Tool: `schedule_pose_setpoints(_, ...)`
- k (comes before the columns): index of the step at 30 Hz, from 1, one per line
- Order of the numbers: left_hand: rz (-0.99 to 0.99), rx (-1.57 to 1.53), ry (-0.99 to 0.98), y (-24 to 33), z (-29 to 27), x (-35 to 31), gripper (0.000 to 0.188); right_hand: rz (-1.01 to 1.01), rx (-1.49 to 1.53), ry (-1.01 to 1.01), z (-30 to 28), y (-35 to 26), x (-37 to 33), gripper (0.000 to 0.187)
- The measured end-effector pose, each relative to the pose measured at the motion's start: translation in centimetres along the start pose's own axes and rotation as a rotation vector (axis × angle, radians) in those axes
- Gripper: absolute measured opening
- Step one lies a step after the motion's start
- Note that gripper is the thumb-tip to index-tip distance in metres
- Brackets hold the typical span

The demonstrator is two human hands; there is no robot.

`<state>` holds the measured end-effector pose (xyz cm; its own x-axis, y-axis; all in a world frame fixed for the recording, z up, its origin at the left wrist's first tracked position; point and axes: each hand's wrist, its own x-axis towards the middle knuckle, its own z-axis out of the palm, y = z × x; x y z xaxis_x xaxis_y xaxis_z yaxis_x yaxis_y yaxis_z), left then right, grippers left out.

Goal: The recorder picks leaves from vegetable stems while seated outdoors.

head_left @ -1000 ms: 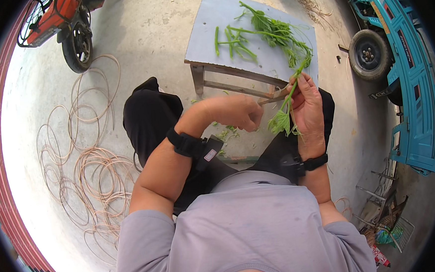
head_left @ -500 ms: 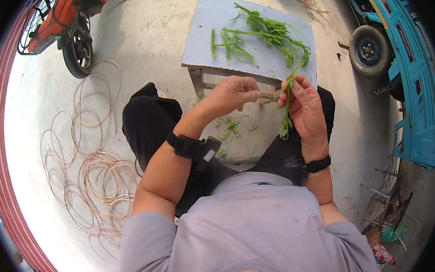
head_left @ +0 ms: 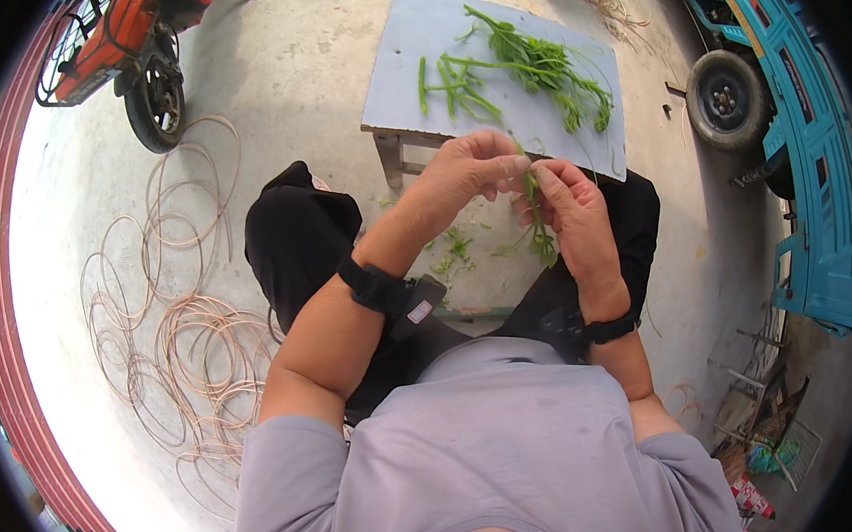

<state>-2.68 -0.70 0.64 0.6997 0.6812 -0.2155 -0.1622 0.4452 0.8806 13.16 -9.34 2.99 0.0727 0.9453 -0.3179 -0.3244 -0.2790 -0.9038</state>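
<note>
A green vine shoot (head_left: pixel 539 226) with small leaves hangs from the pinched fingers of my right hand (head_left: pixel 581 219). My left hand (head_left: pixel 474 168) meets it at the upper end, thumb and fingers closed on the shoot; their tips partly hide it. Just beyond my hands is a small low table (head_left: pixel 399 58) with a pale blue top. A heap of leafy vine shoots (head_left: pixel 535 62) lies across its far right part. Left of the heap rest several short bare stem pieces (head_left: pixel 459 90).
Green scraps (head_left: pixel 458 248) litter the concrete floor between my knees. Coiled thin tubing or cane (head_left: pixel 207 348) spreads over the floor at left. An orange-red scooter (head_left: pixel 146 69) stands far left; a blue cargo vehicle (head_left: pixel 799 136) stands at right. Wire racks (head_left: pixel 783 439) sit lower right.
My left hand has moved right and closed on the shoot's upper end. My right hand has shifted slightly left and down with the shoot, away from the heap.
</note>
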Motion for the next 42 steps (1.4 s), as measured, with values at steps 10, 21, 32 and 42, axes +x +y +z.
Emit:
schedule_pose_setpoints(10,0.078,0.217,-0.006,-0.4,-0.2,0.1,0.016,-0.152,-0.353,0.082,-0.4,0.1,0.1,0.013)
schedule_pose_setpoints(21,0.139,0.258,0.014,-0.6,-0.1,0.2,0.015,-0.174,-0.425,0.121,-0.1,-0.1,0.1,0.013)
schedule_pose_setpoints(32,0.181,0.323,-0.023,-1.6,-0.1,0.7,0.014,-0.215,-0.505,0.203,0.0,0.4,0.1,0.007)
schedule_pose_setpoints(42,0.187,0.253,-0.007,-1.2,0.2,0.8,0.015,-0.014,-0.223,0.158,-0.5,0.1,0.3,0.011)
